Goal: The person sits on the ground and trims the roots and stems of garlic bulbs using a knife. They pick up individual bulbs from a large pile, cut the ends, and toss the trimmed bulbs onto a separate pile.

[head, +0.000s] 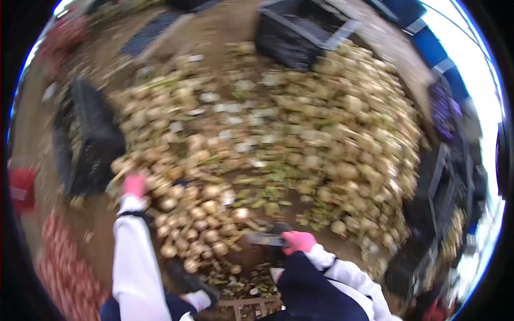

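Pink gloves cover both my hands. My left hand reaches out to the left edge of a pile of onions, near an onion with a pale stalk. Blur hides the fingers, so a grip on the stalk cannot be made out. In my right hand is a knife, its broad metal blade pointing left, low over bare soil. Between the hands lie round, golden-skinned onions, some with stalks. A larger heap of paler onions with dry tops spreads to the right.
A black plastic crate lies tilted at left; another crate stands beyond the heap. More dark crates line the right. Red mesh sacks lie lower left. Green leaf scraps litter the middle. My shoe is below the onions.
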Tool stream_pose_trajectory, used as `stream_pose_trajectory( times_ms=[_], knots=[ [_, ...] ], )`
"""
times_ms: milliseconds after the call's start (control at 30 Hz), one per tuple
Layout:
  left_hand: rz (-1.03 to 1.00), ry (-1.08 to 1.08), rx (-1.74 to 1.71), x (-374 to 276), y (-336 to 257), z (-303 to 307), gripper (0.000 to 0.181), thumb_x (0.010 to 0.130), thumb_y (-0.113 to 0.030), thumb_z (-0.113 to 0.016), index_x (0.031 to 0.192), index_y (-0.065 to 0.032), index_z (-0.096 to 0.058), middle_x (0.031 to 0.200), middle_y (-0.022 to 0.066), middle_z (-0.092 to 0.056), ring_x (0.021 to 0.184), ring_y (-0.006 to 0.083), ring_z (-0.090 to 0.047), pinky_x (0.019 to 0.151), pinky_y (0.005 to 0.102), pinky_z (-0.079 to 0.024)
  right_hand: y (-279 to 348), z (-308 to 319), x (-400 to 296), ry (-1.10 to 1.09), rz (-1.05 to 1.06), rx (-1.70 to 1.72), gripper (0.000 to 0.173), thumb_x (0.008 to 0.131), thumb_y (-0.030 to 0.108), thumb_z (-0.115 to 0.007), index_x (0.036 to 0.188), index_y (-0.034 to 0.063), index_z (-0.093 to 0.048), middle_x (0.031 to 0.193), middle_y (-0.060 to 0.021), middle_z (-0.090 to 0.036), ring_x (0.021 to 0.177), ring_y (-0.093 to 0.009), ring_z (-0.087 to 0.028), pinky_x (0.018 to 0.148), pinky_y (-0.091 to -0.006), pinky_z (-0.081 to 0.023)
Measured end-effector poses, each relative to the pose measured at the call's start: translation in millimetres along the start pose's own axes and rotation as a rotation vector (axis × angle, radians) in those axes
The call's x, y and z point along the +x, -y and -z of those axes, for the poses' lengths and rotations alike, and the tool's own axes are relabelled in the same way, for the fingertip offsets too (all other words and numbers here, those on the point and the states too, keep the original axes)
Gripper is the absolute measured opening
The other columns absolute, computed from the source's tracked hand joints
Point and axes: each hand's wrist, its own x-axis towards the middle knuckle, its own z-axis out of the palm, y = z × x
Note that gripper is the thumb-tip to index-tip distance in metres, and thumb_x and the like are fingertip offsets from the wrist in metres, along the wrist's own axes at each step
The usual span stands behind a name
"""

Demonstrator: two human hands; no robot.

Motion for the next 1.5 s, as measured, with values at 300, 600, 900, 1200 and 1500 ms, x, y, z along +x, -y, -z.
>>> stream_pose_trajectory(
  times_ms=[300,600,900,1200,1500],
  knots=[
    [0.512,0.307,-1.47,27.4,18.6,-74.0,0.019,0.085,-0.017,-0.059,0.067,-0.0089,-0.058,0.062,0.0035,-0.056,0.052,0.0198,-0.053,0.051,0.0351,-0.043,1.5,-0.6,-43.6,-0.067,0.163,0.135,0.026,0.083,0.022,-0.06,0.104,0.0077,-0.054,0.095,-0.0191,-0.061,0.091,-0.041,-0.065,0.075,-0.0481,-0.052],
    [0.398,0.259,-1.033,-48.5,-64.6,-3.7,0.048,0.069,-0.009,-0.082,0.113,-0.0105,-0.062,0.077,0.0082,-0.068,0.054,0.0175,-0.06,0.042,0.0345,-0.046,-10.9,-24.4,-37.8,-0.104,0.144,0.044,0.024,0.084,0.023,-0.063,0.104,0.0109,-0.058,0.095,-0.0157,-0.063,0.088,-0.038,-0.067,0.07,-0.0473,-0.054],
    [-0.42,-0.059,-1.353,-141.0,-207.9,94.9,0.042,0.07,-0.015,-0.084,0.107,-0.0024,-0.069,0.099,0.0085,-0.074,0.09,0.0195,-0.07,0.084,0.0334,-0.055,14.1,14.8,-1.2,-0.344,0.087,0.132,0.034,0.08,0.036,-0.069,0.099,0.0105,-0.061,0.09,-0.016,-0.066,0.087,-0.036,-0.066,0.075,-0.0462,-0.053],
    [-0.427,0.08,-1.631,-181.7,-271.3,91.4,0.038,0.074,-0.006,-0.077,0.11,-0.0022,-0.065,0.09,0.0054,-0.071,0.082,0.0125,-0.067,0.072,0.0296,-0.054,38.8,74.7,-30.9,-0.518,0.232,0.075,0.036,0.064,0.023,-0.078,0.092,0.0086,-0.061,0.089,-0.0135,-0.065,0.083,-0.035,-0.066,0.07,-0.0448,-0.053],
    [-0.415,0.452,-1.899,-213.8,-291.3,128.2,0.025,0.079,-0.013,-0.08,0.097,-0.0046,-0.066,0.092,-0.0003,-0.068,0.083,0.0078,-0.061,0.075,0.0275,-0.051,67.8,85.5,-26.6,-0.499,0.403,-0.093,0.034,0.062,0.025,-0.076,0.088,0.0131,-0.058,0.08,-0.0077,-0.061,0.074,-0.032,-0.064,0.065,-0.0437,-0.052]
  ],
)
